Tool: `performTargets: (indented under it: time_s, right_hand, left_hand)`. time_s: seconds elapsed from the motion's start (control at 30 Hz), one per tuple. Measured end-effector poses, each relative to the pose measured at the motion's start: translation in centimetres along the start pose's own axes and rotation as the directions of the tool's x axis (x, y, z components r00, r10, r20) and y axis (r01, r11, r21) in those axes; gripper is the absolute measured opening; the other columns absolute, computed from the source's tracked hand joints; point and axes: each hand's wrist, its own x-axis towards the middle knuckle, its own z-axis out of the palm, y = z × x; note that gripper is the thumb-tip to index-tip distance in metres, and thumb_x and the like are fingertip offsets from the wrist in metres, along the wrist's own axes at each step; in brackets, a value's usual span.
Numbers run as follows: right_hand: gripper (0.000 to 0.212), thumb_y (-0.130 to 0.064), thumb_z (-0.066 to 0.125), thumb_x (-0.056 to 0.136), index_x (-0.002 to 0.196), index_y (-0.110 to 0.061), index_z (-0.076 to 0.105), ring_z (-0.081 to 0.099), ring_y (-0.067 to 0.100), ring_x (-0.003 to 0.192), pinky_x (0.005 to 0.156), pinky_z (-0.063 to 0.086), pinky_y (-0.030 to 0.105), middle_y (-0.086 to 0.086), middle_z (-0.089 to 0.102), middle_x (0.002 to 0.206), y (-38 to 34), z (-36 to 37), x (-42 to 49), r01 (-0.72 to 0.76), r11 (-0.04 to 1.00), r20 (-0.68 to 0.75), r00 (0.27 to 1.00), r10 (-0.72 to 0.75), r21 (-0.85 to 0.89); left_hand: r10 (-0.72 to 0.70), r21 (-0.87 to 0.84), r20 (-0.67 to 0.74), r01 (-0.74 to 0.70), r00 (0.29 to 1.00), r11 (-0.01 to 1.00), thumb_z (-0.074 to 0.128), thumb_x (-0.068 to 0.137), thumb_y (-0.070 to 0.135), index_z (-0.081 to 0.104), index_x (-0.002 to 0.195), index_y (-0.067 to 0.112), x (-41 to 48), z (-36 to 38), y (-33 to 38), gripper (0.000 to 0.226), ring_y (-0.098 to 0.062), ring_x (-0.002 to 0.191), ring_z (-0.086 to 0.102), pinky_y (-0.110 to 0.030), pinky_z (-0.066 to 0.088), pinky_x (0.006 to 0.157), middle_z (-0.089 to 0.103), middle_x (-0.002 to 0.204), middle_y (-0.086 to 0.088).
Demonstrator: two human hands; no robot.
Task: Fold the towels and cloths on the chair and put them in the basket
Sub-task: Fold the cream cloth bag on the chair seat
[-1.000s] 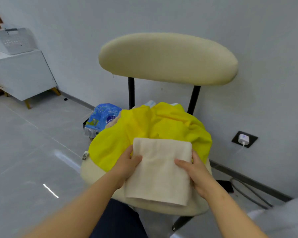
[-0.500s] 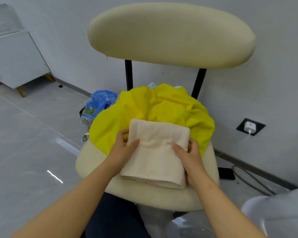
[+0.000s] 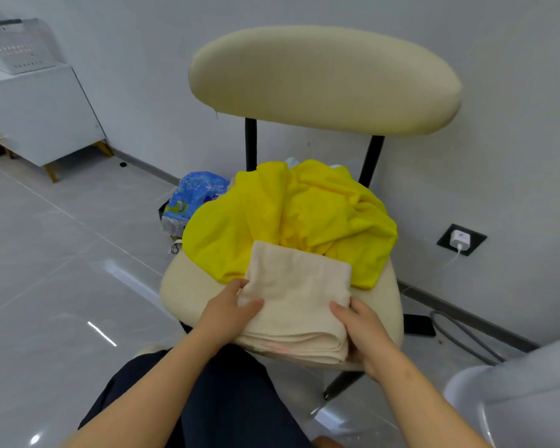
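Far left: a perforated white basket (image 3: 20,46) stands on a white cabinet (image 3: 39,118) against the wall, well apart from the chair. A blue plastic packet (image 3: 194,195) lies on the floor just beside the chair's left rear.

Centre: the cream chair (image 3: 188,286) carries two items. A yellow cloth (image 3: 304,221) lies unfolded and crumpled over the rear of the seat. A beige towel (image 3: 298,295), folded into several layers, lies on the front of the seat, with its far end overlapping the yellow cloth. Its long axis appears to run front to back, though the wide lens makes this uncertain. The stacked layer edges face the person at the seat's front rim.

The left hand (image 3: 227,308) grips the towel's left edge, thumb on top and fingers under. The right hand (image 3: 362,328) grips the near right corner the same way.

Right: a charger (image 3: 460,239) sits plugged into a wall socket. A white rounded container (image 3: 514,399) shows partly at the lower right corner.
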Motion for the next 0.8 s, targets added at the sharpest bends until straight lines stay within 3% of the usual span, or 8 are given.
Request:
performTargets:
  time_s: [0.07,0.13,0.23,0.43,0.6,0.7,0.8]
  right_hand:
    - [0.025,-0.015,0.052,0.094,0.119,-0.015,0.058,0.061,0.022,0.101,0.09,0.049,0.037,0.005,0.066,0.111,-0.2,0.3,-0.1,0.006,0.999,-0.024,1.0,-0.007,-0.045]
    - [0.026,-0.017,0.053,0.094,0.119,-0.018,0.055,0.06,0.02,0.101,0.088,0.049,0.034,0.003,0.064,0.112,-0.3,0.5,-0.5,0.017,0.998,-0.031,0.999,-0.019,-0.066]
    - [0.027,-0.018,0.06,0.089,0.115,-0.018,0.051,0.059,0.016,0.097,0.076,0.049,0.028,0.0,0.062,0.108,0.1,0.6,-1.5,0.03,0.996,0.001,1.0,-0.03,-0.083]
    - [0.012,-0.021,0.058,0.09,0.096,-0.011,0.053,0.058,0.02,0.089,0.075,0.046,0.033,0.005,0.061,0.095,0.5,1.2,-2.0,0.092,0.975,-0.119,0.986,-0.118,-0.205]
    - [0.016,-0.028,0.053,0.093,0.097,-0.012,0.049,0.054,0.018,0.084,0.068,0.042,0.03,0.002,0.056,0.091,1.0,1.1,-2.2,0.093,0.926,-0.152,0.976,-0.158,-0.365]
    - [0.023,-0.028,0.056,0.091,0.106,-0.018,0.041,0.053,0.02,0.091,0.077,0.042,0.031,0.001,0.053,0.101,0.3,0.9,-1.8,0.084,0.953,-0.182,0.973,-0.142,-0.292]
    - [0.042,-0.022,0.062,0.088,0.122,-0.02,0.037,0.051,0.019,0.097,0.081,0.042,0.032,-0.001,0.05,0.109,-0.4,1.3,-1.4,0.113,0.977,-0.145,0.979,-0.14,-0.181]
  left_hand:
    - [0.016,0.169,-0.039,-0.009,0.999,0.986,0.052,0.092,0.04,0.044,0.131,0.024,-0.3,0.4,-0.1,0.042,-0.031,0.114,0.053,-0.031,0.039,0.086,0.058,0.123,-0.01]
    - [0.033,0.145,-0.046,-0.026,0.998,0.989,0.051,0.093,0.041,0.042,0.13,0.02,-0.9,0.4,-0.2,0.043,-0.03,0.111,0.054,-0.031,0.038,0.082,0.058,0.122,-0.009]
    - [0.064,0.037,-0.045,-0.062,0.997,0.997,0.057,0.09,0.036,0.046,0.11,0.016,-1.6,0.3,-0.8,0.03,-0.021,0.093,0.055,-0.03,0.04,0.075,0.058,0.106,-0.004]
    - [0.08,-0.055,-0.15,-0.089,0.986,0.994,0.054,0.092,0.034,0.049,0.087,0.016,-2.4,-0.2,-1.3,0.02,-0.018,0.079,0.052,-0.031,0.039,0.065,0.056,0.083,0.001]
    - [-0.017,0.01,-0.063,0.018,0.998,1.0,0.048,0.095,0.037,0.041,0.106,0.016,-2.4,0.4,-1.4,0.025,-0.021,0.086,0.052,-0.033,0.043,0.074,0.055,0.099,-0.006]
    - [-0.031,0.07,-0.082,0.036,0.996,0.997,0.048,0.093,0.044,0.032,0.13,0.02,-1.8,0.1,-0.7,0.047,-0.03,0.101,0.055,-0.033,0.041,0.08,0.055,0.115,-0.012]
    - [0.081,0.017,-0.068,-0.081,0.994,0.997,0.053,0.092,0.041,0.012,0.147,0.029,-1.0,-0.1,0.5,0.07,-0.029,0.112,0.055,-0.03,0.04,0.083,0.055,0.122,-0.008]
